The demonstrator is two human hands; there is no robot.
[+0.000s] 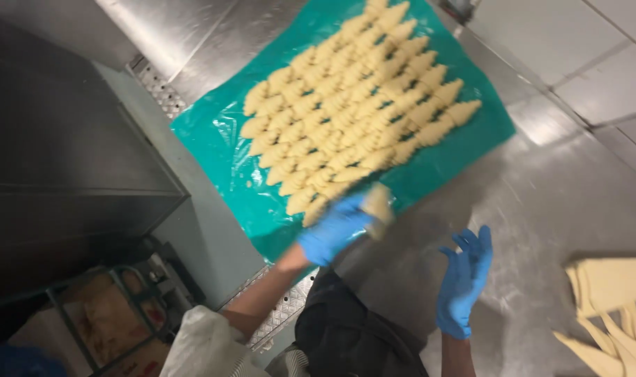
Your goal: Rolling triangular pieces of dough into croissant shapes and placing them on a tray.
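Pale raw dough roll (378, 204), blurred, pinched in my left hand (335, 229) at the near edge of the green sheet (220, 139). I judge it should be set tight against the last row of rolls (353, 105), same angle. Right hand (466, 279) hangs spread, empty, over the steel table (555, 195). Dough strips (611, 307) lie to the right.

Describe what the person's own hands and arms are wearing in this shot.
Both hands wear thin, bright blue disposable gloves that end at the wrist: the left hand and the right hand. Both forearms are bare below the gloves. A pale, off-white sleeve, bunched up, covers the left arm from about the elbow. No watch or markings show; the left glove is motion-blurred.
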